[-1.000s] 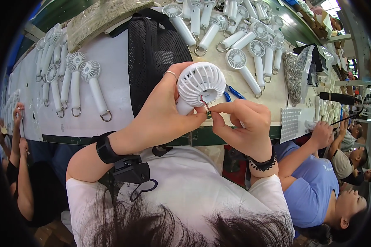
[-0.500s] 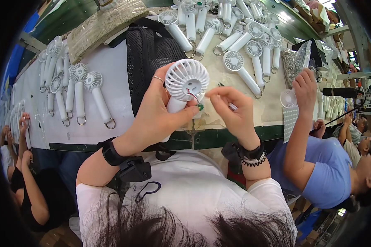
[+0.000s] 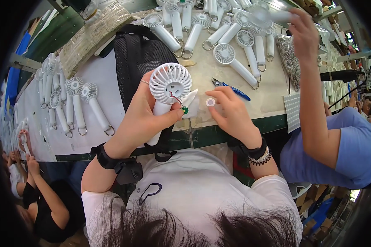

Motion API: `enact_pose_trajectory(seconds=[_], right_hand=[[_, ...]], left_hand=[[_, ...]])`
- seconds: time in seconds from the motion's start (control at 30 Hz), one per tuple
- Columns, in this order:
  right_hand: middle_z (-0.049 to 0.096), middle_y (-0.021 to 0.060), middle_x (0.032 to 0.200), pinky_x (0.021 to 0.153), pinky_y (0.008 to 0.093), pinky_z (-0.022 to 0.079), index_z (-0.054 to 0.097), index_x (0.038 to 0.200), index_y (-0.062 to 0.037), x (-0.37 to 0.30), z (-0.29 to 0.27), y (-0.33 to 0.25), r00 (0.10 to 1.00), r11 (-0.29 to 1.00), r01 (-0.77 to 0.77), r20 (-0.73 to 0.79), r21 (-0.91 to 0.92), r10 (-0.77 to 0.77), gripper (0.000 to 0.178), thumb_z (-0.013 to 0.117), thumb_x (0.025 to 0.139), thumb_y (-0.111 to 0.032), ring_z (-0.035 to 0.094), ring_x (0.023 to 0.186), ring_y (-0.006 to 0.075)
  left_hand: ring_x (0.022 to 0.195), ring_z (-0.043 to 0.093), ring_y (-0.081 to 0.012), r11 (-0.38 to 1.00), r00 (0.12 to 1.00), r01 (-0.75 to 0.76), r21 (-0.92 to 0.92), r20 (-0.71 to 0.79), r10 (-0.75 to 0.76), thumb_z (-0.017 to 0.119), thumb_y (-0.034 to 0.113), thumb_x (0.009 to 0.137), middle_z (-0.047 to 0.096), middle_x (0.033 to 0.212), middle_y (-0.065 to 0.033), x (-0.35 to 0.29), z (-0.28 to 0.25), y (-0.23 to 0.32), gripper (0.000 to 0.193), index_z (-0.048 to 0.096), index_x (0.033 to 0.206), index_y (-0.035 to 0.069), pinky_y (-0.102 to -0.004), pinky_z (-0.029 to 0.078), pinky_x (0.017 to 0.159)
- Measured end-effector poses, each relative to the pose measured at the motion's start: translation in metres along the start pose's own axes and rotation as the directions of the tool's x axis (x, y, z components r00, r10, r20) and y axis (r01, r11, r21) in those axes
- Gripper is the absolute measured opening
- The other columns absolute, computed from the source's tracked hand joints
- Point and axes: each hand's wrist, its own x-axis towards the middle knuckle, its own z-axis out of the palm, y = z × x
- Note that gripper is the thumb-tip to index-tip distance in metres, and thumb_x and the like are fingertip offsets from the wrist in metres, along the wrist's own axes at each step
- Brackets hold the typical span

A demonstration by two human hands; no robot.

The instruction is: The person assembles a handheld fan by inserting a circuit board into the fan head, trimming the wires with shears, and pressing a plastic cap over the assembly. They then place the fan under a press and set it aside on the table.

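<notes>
My left hand (image 3: pixel 142 111) is closed around a white handheld fan (image 3: pixel 170 83), its slatted round head up and its handle slanting down toward me. The hub shows bare, and thin red and dark wires lead from it to a small green circuit board (image 3: pixel 185 110) at my left thumb tip. Just right of the fan head is a pointed white piece (image 3: pixel 189 98) that I cannot identify. Apart from the fan, my right hand (image 3: pixel 231 111) pinches a small round white plastic part (image 3: pixel 210 102) between thumb and forefinger. Beyond it lie blue-handled cutting pliers (image 3: pixel 235 91).
Finished-looking white fans with wrist rings lie in groups at the left (image 3: pixel 95 108) and far right (image 3: pixel 237 68). Behind my left hand sits a black mesh bag (image 3: pixel 142 49). At the right, a co-worker's raised hand (image 3: pixel 305 39) holds a blurred fan near a bag of metal rings (image 3: pixel 288 61).
My right hand has drawn back from the fan's wires, and the round white part now shows in its fingers. The pliers have come into fuller view. The co-worker's hand has risen with a fan.
</notes>
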Motion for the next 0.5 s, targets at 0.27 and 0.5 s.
enact_pose_trajectory(seconds=[0.27, 0.5], right_hand=[[0.051, 0.0150, 0.107, 0.083, 0.0361, 0.044, 0.050, 0.114, -0.0007, -0.014, -0.024, 0.011, 0.995, 0.959, -0.021, -0.101, -0.283, -0.008, 0.048, 0.062, 0.067, -0.003, 0.051, 0.095, 0.0311], [0.050, 0.0171, 0.105, 0.083, 0.0373, 0.043, 0.050, 0.114, 0.0003, -0.017, -0.031, 0.020, 0.993, 0.928, -0.120, -0.062, -0.352, 0.104, 0.051, 0.055, 0.063, 0.004, 0.050, 0.098, 0.0325]], left_hand=[[0.080, 0.051, -0.0075, 0.999, 0.999, 0.046, -0.010, 0.002, -0.046, 0.065, -0.008, 0.069, 0.051, 0.101, -0.0036, 0.000, 0.006, 0.003, 0.064, 0.033, 0.124, 0.003, -0.0226, 0.045, 0.071], [0.078, 0.052, -0.0069, 0.988, 0.984, 0.145, -0.058, 0.110, -0.138, 0.063, -0.008, 0.069, 0.052, 0.097, -0.0034, -0.001, 0.008, 0.022, 0.063, 0.033, 0.123, 0.002, -0.0224, 0.046, 0.069]])
